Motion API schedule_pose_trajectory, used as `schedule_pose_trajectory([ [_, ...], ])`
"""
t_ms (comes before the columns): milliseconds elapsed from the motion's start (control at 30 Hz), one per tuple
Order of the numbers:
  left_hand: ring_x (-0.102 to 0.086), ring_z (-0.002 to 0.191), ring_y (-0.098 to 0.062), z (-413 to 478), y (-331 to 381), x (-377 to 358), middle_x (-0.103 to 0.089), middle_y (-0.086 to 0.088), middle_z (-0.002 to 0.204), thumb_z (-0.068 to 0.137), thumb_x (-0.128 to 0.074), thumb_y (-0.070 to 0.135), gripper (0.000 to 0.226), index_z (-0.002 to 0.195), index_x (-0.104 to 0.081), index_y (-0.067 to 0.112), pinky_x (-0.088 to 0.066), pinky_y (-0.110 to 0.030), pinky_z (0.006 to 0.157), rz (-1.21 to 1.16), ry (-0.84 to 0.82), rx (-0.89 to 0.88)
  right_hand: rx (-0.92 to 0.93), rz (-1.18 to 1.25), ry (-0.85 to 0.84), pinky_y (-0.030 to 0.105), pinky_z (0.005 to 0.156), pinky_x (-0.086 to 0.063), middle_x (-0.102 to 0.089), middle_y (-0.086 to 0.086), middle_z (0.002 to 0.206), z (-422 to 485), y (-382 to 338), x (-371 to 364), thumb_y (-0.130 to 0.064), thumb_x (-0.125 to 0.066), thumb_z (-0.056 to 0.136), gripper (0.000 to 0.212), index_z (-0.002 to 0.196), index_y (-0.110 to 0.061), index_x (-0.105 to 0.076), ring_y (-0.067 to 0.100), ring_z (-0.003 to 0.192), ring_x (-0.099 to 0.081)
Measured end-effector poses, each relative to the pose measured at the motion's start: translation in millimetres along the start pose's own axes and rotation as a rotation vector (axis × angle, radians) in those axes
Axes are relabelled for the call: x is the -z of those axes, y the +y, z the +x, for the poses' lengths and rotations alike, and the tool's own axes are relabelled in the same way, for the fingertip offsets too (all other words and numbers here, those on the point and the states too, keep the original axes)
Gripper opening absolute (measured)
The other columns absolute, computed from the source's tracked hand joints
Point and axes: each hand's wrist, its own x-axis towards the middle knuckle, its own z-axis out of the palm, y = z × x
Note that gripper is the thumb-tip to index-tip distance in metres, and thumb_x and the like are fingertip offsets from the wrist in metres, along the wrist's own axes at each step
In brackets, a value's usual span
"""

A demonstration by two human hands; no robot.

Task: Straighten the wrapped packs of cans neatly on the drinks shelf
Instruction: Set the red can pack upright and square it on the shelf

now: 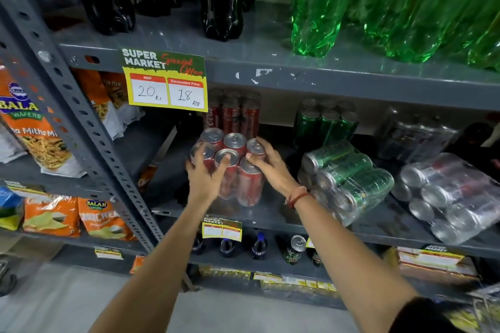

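Note:
A wrapped pack of red cans [244, 184] stands upright at the front of the grey drinks shelf [270, 217]. My left hand [207, 176] grips its left front side, fingers over the can tops. My right hand [273, 165] clasps its right side. Behind it stands a second red pack [232, 113]. To the right, a green pack [349, 178] lies tipped on its side. Farther right, a silver pack [454, 197] also lies on its side. An upright green pack [326, 121] and a dark wrapped pack [414, 132] stand at the back.
The shelf above holds dark cola bottles [221, 0] and green Sprite bottles [319, 5]. A yellow price card [165, 84] hangs from its edge. A perforated grey upright [81, 116] separates snack bags [32, 127] on the left. Small bottles [259, 246] stand on the shelf below.

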Motion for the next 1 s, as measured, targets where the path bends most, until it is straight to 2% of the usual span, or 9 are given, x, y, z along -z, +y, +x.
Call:
schedule_pose_trajectory([
  [67,-0.037,0.133,-0.030,21.5,-2.7,16.8,-0.040,-0.011,0.145,0.079,-0.056,0.057,0.071,0.139,-0.032,0.028,-0.028,-0.036,0.105,0.090,-0.111,-0.074,0.000,0.028,0.054,0.030,0.109,-0.018,-0.031,0.009,0.145,-20.0,-2.0,-13.7,-0.055,-0.053,0.087,0.058,0.140,-0.043,-0.031,0.026,0.138,-0.027],
  [167,-0.041,0.133,-0.026,54.0,2.8,34.6,-0.042,-0.006,0.146,0.089,-0.050,0.048,0.058,0.141,-0.031,0.030,-0.028,-0.028,0.100,0.206,-0.286,-0.091,-0.017,-0.022,0.231,0.038,0.113,-0.022,-0.030,0.019,0.140,-49.0,-8.7,-52.9,-0.057,-0.040,0.091,0.057,0.143,-0.041,-0.024,0.036,0.134,-0.030],
  [333,-0.025,0.140,-0.018,72.1,9.8,47.6,-0.028,0.008,0.152,0.087,-0.039,0.062,0.062,0.144,-0.022,0.042,-0.018,-0.034,0.114,0.343,-0.468,-0.067,0.007,-0.132,0.317,0.044,0.104,-0.033,-0.036,0.019,0.125,-65.0,-14.5,-89.4,-0.055,-0.031,0.093,0.058,0.146,-0.034,-0.021,0.041,0.118,-0.040],
  [433,-0.011,0.147,-0.019,59.3,7.2,42.8,-0.017,0.004,0.159,0.074,-0.027,0.084,0.079,0.143,-0.020,0.046,-0.010,-0.047,0.119,0.218,-0.336,0.026,0.030,-0.140,0.326,0.041,0.100,-0.038,-0.036,0.016,0.131,-61.4,-19.1,-73.1,-0.056,-0.031,0.093,0.056,0.144,-0.033,-0.027,0.040,0.119,-0.047],
  [533,-0.017,0.145,-0.031,9.4,11.6,21.0,-0.022,-0.012,0.157,0.086,-0.040,0.063,0.071,0.146,-0.025,0.027,-0.017,-0.047,0.117,0.002,0.019,0.065,0.052,0.002,0.343,0.025,0.100,-0.026,-0.032,0.014,0.139,-34.6,-29.4,-44.6,-0.048,-0.036,0.096,0.054,0.144,-0.025,-0.033,0.030,0.127,-0.042],
  [600,-0.007,0.147,-0.030,-38.8,20.8,0.0,-0.003,-0.014,0.159,0.085,-0.048,0.058,0.076,0.147,-0.020,0.024,-0.013,-0.045,0.117,-0.067,0.167,0.081,0.073,-0.021,0.235,0.023,0.102,-0.021,-0.033,0.013,0.142,-9.5,-40.0,-29.3,-0.047,-0.043,0.095,0.053,0.142,-0.025,-0.037,0.027,0.133,-0.036],
  [700,0.011,0.146,-0.034,-77.5,24.8,-38.9,0.020,-0.014,0.157,0.074,-0.055,0.066,0.099,0.149,-0.004,0.025,-0.004,-0.050,0.116,-0.033,0.185,0.101,0.071,-0.156,-0.032,0.025,0.109,-0.019,-0.031,0.009,0.151,28.6,-52.5,-22.6,-0.045,-0.054,0.090,0.059,0.142,-0.026,-0.037,0.023,0.140,-0.029],
  [833,0.016,0.141,-0.045,-67.9,25.4,-63.7,0.028,-0.019,0.153,0.066,-0.074,0.056,0.116,0.149,0.003,0.028,-0.008,-0.061,0.112,0.027,0.205,0.181,0.057,-0.351,-0.320,0.026,0.109,-0.020,-0.037,0.002,0.151,55.3,-62.1,-27.2,-0.045,-0.063,0.085,0.069,0.145,-0.029,-0.032,0.021,0.143,-0.026],
  [1000,0.019,0.138,-0.052,-50.1,18.2,-67.8,0.025,-0.023,0.152,0.058,-0.085,0.041,0.112,0.145,-0.017,0.026,-0.009,-0.069,0.109,0.027,0.258,0.214,0.102,-0.380,-0.250,0.025,0.110,-0.020,-0.033,0.002,0.153,59.9,-59.0,-24.0,-0.043,-0.067,0.081,0.064,0.139,-0.028,-0.044,0.021,0.140,-0.030],
])
